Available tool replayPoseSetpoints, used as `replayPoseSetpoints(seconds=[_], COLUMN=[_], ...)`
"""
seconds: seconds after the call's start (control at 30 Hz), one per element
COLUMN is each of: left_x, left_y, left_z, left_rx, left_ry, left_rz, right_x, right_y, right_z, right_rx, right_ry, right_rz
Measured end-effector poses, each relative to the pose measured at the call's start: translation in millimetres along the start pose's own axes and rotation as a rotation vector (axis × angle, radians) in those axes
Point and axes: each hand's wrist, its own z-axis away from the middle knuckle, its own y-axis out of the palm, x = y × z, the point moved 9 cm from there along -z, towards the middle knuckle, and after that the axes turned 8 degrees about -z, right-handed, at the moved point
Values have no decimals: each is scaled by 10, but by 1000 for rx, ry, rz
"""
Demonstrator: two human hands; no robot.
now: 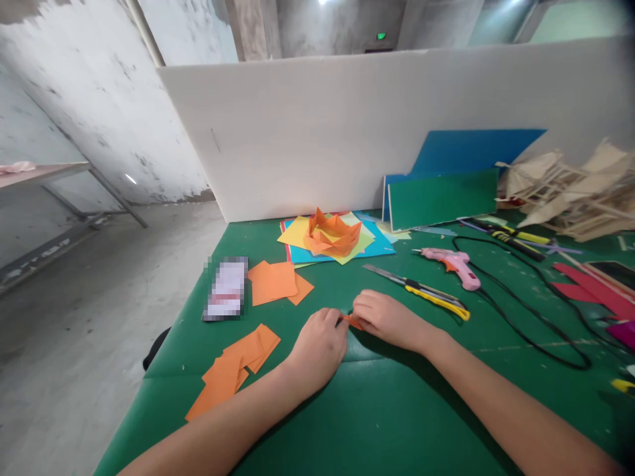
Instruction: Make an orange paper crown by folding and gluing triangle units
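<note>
At the left edge of the green table (377, 423), a loose fan of orange paper squares (233, 373) lies near the front corner, and just behind it a small blurred packet (226, 288) is seen beside a second short stack of orange squares (278, 283). The left hand (317, 347) is curled knuckles-up on the mat, its fingertips closed on one end of a small orange paper piece (351, 321); the right hand (389, 319) is closed on the other end, so that the piece is pinched between both hands and pressed low against the table, most of it hidden under the fingers. The step in hand is judged to be the creasing of one small folded unit; how far the fold has got cannot be told. What seems called for next is a firm run of a fingertip along the crease while the other hand pins the paper flat. Behind the hands a folded orange crown-like ring (332, 235) sits on a spread of coloured sheets (377, 246). Further right lie a yellow utility knife (421, 291), a pink glue gun (454, 264) with its black cord (520, 330) looping across the mat, blue and green boards (441, 198) leaned against the white partition (347, 132), and a wooden stick model (575, 192).
</note>
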Motion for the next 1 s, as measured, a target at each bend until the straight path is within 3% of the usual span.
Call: replayPoseSetpoints(seconds=[0.7, 1.0], left_x=[-111, -102], left_y=[54, 55], left_z=[27, -11], left_rx=[-20, 28], left_ry=[52, 72], left_rz=[-199, -91], right_x=[-11, -17], right_y=[9, 35], right_z=[-21, -9], right_rx=[57, 60], right_ry=[-14, -16], right_rz=[-69, -57])
